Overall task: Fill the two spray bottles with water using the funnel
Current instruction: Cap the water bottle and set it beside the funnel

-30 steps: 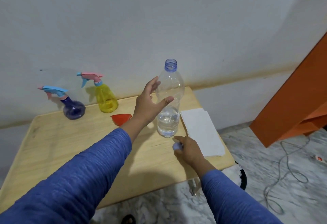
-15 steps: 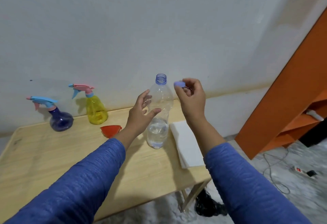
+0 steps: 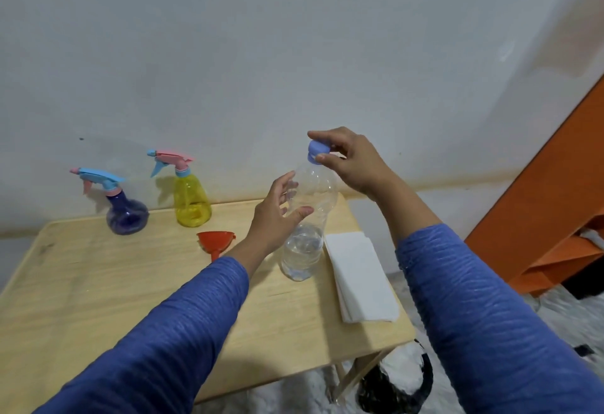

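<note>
Though capped, clear bottle [image 3: 309, 217] part-full.

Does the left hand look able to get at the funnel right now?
Probably yes: the left hand is open by the bottle, and the funnel lies just beside its wrist with nothing between.

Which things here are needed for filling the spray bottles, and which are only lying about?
Needed: blue spray bottle, yellow spray bottle, red funnel, water bottle and its cap.

Lying about: white folded cloth, black object under the table.
</note>
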The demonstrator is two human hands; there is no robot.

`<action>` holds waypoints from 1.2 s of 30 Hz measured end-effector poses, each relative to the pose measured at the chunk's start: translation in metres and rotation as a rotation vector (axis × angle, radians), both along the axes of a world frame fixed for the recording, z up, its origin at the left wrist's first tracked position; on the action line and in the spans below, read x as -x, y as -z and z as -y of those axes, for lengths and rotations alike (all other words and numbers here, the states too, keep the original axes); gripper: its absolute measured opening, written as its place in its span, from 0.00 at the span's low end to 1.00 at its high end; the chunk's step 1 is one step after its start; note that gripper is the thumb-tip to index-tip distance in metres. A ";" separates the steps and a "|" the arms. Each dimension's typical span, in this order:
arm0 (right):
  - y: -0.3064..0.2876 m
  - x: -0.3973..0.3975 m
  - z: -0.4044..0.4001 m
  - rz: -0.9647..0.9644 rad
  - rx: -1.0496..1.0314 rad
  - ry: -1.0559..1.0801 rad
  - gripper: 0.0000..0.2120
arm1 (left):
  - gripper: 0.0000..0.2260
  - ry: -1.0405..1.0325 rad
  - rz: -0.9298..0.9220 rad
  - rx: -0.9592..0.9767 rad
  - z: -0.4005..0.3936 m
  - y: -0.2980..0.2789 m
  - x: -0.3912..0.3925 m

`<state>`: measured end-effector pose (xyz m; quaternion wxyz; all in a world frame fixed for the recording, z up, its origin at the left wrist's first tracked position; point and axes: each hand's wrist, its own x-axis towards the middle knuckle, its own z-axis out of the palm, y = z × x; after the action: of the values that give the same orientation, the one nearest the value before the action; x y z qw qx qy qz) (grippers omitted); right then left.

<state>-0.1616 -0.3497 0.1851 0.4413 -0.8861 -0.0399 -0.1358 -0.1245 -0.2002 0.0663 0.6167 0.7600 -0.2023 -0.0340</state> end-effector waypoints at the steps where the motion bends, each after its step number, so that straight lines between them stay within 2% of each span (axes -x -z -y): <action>1: 0.000 -0.001 -0.001 0.016 -0.007 0.014 0.16 | 0.32 -0.001 -0.002 0.004 0.001 0.000 0.000; 4: 0.007 -0.005 -0.006 0.055 -0.080 0.130 0.14 | 0.32 0.001 0.003 0.010 0.002 0.000 0.001; 6: 0.012 -0.004 -0.010 0.044 -0.123 0.211 0.19 | 0.32 0.004 0.005 0.006 0.002 0.000 0.002; 11: 0.016 0.001 -0.011 -0.055 -0.321 -0.011 0.20 | 0.32 -0.006 -0.001 0.015 0.000 0.001 0.001; 14: 0.018 0.000 -0.014 0.029 -0.286 0.061 0.12 | 0.32 -0.001 0.002 0.017 0.001 0.002 0.003; 16: 0.022 -0.002 -0.017 0.045 -0.294 0.154 0.14 | 0.32 0.000 0.008 0.011 0.001 0.002 0.004; 20: 0.023 0.000 -0.014 -0.020 -0.473 0.041 0.14 | 0.32 0.000 -0.008 0.022 -0.001 0.001 0.003; 22: 0.023 0.000 -0.012 -0.002 -0.438 0.033 0.11 | 0.33 0.003 -0.016 0.023 -0.001 0.001 0.003; 24: 0.024 -0.001 -0.016 0.041 -0.405 0.114 0.08 | 0.32 -0.001 -0.013 0.022 0.001 0.001 0.003; 26: 0.027 -0.002 -0.020 0.063 -0.408 0.176 0.10 | 0.32 -0.003 -0.012 0.021 0.000 0.002 0.003; 29: 0.029 -0.001 -0.018 0.053 -0.429 0.076 0.12 | 0.32 0.006 -0.012 0.023 -0.001 0.001 0.003; 31: 0.027 -0.001 -0.017 0.052 -0.351 0.021 0.13 | 0.32 0.005 -0.012 0.022 0.000 0.001 0.003; 36: 0.030 -0.008 -0.029 0.144 -0.258 0.213 0.11 | 0.33 -0.019 0.002 0.011 0.001 0.001 0.003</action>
<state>-0.1540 -0.3209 0.1550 0.5302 -0.8095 0.0403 -0.2489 -0.1275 -0.2010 0.0658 0.6209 0.7585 -0.1960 -0.0262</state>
